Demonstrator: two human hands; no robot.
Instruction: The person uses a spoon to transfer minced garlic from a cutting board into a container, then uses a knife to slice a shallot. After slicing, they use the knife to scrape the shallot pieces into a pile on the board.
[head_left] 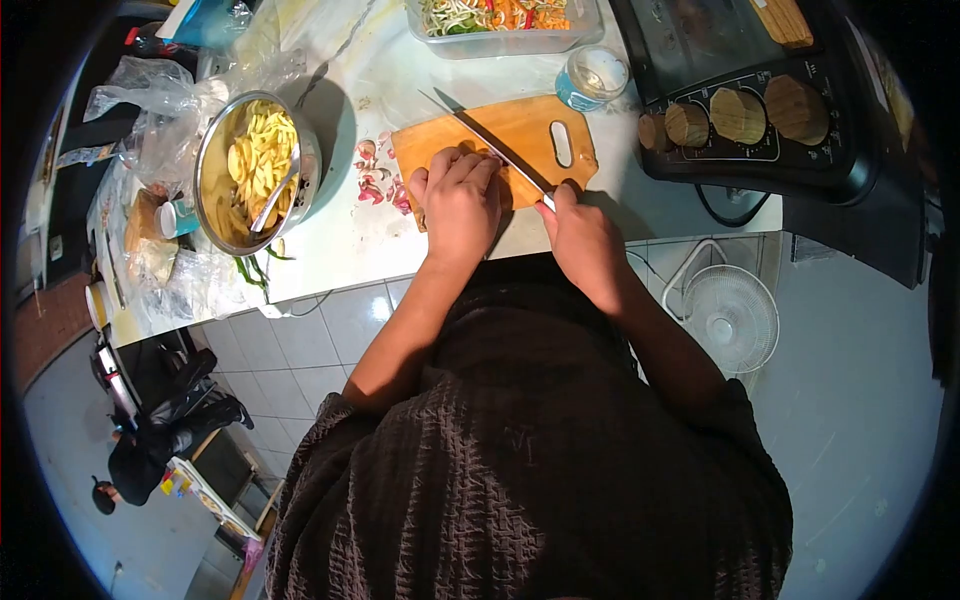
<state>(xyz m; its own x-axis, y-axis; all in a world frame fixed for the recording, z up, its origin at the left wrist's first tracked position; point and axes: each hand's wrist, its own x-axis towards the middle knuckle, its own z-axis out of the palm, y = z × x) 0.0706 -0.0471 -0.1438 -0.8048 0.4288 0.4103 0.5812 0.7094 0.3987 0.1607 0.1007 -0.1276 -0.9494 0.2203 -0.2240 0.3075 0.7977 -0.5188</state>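
Note:
In my right hand [585,240] is the handle of a kitchen knife [487,137]. Its long blade lies slantwise over the wooden cutting board [555,112], pointing away and to the left. My left hand [462,205] rests on the board with its fingers curled close beside the blade. What those fingers hold is mostly hidden; a small pinkish bit shows at their tips. Just left of the board, reddish-purple cloves and skins [370,180], like shallot or garlic, are scattered on the marble-look table [345,235].
A metal bowl [205,190] of yellow cut pieces, with a spoon, stands left near green chillies [262,268] and plastic bags [150,90]. A plastic box [500,45] of shredded vegetables and a small tub [575,92] stand behind. Right is a black stove [750,165]; below, a fan [725,320].

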